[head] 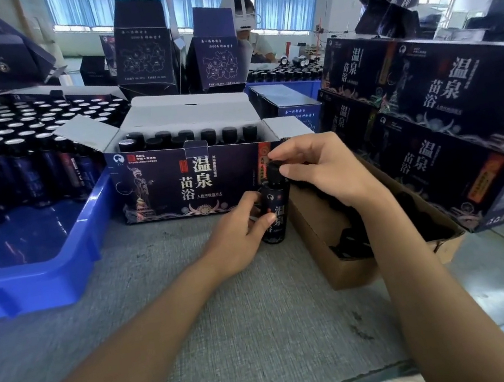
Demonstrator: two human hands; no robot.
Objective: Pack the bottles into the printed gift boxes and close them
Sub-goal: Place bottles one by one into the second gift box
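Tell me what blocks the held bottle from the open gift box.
Nothing loose. The bottle stands before the front wall of the gift box, which it must clear; the flaps are open. Packed bottles fill most of it.

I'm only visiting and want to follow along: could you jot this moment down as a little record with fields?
left hand: grips the bottle by its body
right hand: pinches the cap
bottle: upright, in front of the open gift box
open gift box: flaps up, packed bottles standing inside
blue tray: at left, holds loose bottles
closed gift boxes: stacked at right
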